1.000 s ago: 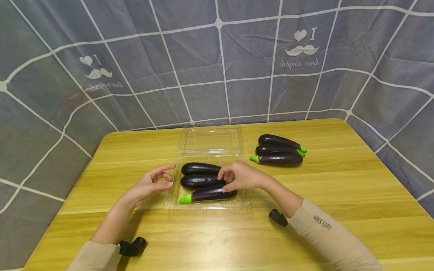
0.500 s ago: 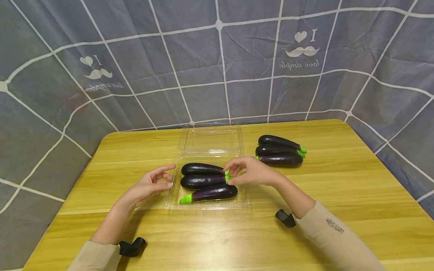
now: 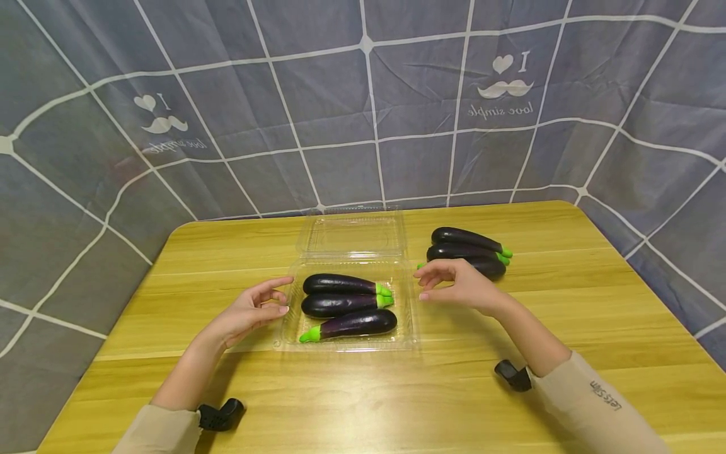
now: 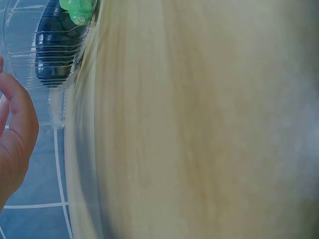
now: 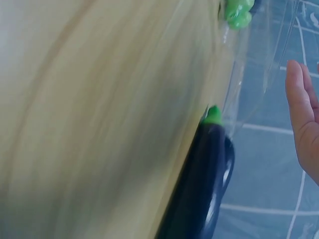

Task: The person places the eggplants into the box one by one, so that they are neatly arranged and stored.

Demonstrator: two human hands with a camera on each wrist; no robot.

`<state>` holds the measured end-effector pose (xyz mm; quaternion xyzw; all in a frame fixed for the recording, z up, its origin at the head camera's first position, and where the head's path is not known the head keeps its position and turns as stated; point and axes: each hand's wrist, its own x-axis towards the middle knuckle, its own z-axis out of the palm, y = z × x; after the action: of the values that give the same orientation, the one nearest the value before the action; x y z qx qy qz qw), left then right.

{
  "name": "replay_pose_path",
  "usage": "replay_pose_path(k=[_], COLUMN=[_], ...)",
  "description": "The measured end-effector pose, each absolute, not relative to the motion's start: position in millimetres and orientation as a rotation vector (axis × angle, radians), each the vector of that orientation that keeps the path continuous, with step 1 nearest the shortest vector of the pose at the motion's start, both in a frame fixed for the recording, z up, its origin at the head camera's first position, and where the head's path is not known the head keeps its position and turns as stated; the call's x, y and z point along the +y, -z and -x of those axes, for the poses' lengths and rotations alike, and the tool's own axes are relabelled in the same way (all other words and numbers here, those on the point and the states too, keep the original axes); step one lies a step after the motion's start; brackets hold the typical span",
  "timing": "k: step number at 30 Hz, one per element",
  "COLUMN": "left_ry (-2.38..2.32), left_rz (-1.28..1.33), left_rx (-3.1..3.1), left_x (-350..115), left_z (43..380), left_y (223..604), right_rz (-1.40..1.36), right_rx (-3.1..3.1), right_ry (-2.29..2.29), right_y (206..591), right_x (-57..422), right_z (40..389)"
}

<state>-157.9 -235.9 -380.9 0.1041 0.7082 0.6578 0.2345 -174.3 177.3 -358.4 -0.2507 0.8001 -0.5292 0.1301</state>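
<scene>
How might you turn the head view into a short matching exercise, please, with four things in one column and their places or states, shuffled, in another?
Column one
1. Left hand
2. Clear lid
3. Front eggplant in the clear container
4. Three loose eggplants

Column two
A. On the table, right of the container
B. Green end pointing left
C. Beside the container's left edge
D. Folded open at the far side

Right pairs: 1-C, 2-D, 3-B, 4-A
</scene>
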Motion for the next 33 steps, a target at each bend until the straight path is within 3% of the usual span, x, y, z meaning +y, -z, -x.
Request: replay_pose_path(k=[33], left_ry=[-1.804], left_rz=[-0.278], left_rx=[1.947], left_x=[-235.8], left_z=[158.3], left_y=[380.5], right_rz=[0.399], right_rx=[2.671], right_ry=[1.424], right_y=[362.6], right_x=[268.9], right_z=[174.1])
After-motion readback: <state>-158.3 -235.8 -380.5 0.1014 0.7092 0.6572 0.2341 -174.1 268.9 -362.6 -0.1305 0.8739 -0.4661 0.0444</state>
